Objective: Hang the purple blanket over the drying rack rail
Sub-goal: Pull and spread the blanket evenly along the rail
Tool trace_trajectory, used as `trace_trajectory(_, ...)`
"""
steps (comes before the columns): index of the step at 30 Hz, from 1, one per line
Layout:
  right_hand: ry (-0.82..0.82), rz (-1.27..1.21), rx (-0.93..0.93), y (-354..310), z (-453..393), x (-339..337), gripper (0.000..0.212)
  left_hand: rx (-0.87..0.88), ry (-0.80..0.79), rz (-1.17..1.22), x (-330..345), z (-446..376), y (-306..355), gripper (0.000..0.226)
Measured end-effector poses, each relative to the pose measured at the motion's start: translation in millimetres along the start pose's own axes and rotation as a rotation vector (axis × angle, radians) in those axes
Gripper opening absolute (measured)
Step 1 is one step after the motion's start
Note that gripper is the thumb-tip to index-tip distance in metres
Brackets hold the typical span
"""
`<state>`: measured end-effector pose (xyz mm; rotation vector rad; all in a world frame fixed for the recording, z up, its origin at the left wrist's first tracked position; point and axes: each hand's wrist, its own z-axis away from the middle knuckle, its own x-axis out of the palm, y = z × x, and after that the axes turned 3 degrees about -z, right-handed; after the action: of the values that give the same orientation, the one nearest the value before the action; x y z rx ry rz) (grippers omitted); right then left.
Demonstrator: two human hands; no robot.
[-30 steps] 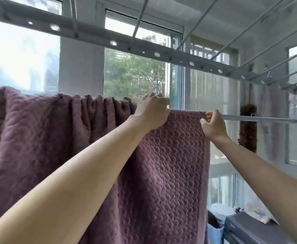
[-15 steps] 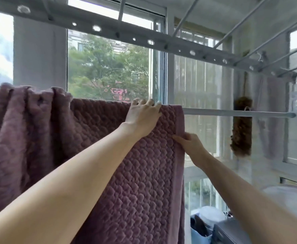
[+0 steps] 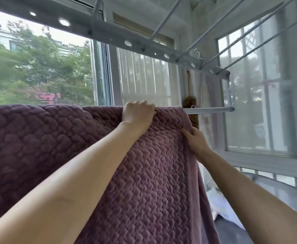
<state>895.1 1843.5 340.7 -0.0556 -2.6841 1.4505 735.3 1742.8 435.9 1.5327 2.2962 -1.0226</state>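
Note:
The purple quilted blanket (image 3: 153, 173) hangs draped over the drying rack rail (image 3: 211, 110), filling the left and middle of the view. Only the rail's bare right end shows past the blanket's edge. My left hand (image 3: 137, 115) grips the blanket at the top, right on the rail. My right hand (image 3: 195, 140) pinches the blanket's right edge a little below the rail.
An overhead rack beam with round holes (image 3: 126, 43) and several thin bars runs above. Windows (image 3: 38, 67) stand right behind the rail. A brown duster (image 3: 190, 106) hangs behind the rail's right end. White items and a dark surface lie low at the right.
The blanket's bunched folds at the left have been spread flat along the rail. Its right edge has moved rightwards, covering more rail. My right hand dropped from the rail to the blanket's edge.

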Motion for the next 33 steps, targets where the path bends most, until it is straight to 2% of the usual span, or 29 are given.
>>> trace_trajectory(1,0.021,-0.002,-0.005,16,-21,-32,0.023,0.006,0.014,0.041,6,-24,38,0.035)
trace_trajectory(7,-0.016,-0.071,-0.024,37,-61,-66,0.016,-0.097,0.029,0.050,14,-71,87,0.030)
trace_trajectory(10,-0.034,-0.047,-0.024,45,-99,-101,0.018,-0.134,0.018,0.036,21,-104,126,0.030)
trace_trajectory(13,0.004,0.018,-0.034,50,-135,-134,0.029,-0.164,-0.003,0.052,29,-131,159,0.030)
trace_trajectory(15,0.035,0.083,-0.065,51,-151,-148,0.033,-0.158,-0.013,0.079,33,-139,171,0.029)
trace_trajectory(17,0.029,0.111,-0.088,58,-162,-161,0.036,-0.076,0.001,0.122,38,-146,186,0.027)
trace_trajectory(20,-0.135,0.116,0.014,80,-164,-177,0.034,0.051,-0.037,0.038,53,-153,208,0.057)
trace_trajectory(22,-0.322,0.196,0.128,100,-158,-190,0.029,0.062,-0.018,-0.027,63,-158,220,0.061)
trace_trajectory(24,-0.446,0.296,0.144,111,-154,-195,0.026,0.043,0.003,-0.051,68,-161,226,0.056)
trace_trajectory(26,-0.337,0.344,0.072,114,-156,-190,0.020,0.052,0.019,-0.043,72,-164,231,0.049)
trace_trajectory(28,-0.127,0.340,0.000,113,-165,-179,0.011,0.080,0.046,-0.024,76,-161,237,0.049)
trace_trajectory(30,0.079,0.236,-0.023,107,-176,-167,0.012,0.136,0.059,-0.019,81,-157,242,0.051)
trace_trajectory(31,0.131,0.183,-0.026,104,-181,-163,0.013,0.166,0.065,-0.024,82,-156,245,0.051)
trace_trajectory(33,0.130,0.122,-0.042,100,-184,-157,0.010,0.220,0.054,-0.042,86,-149,248,0.050)
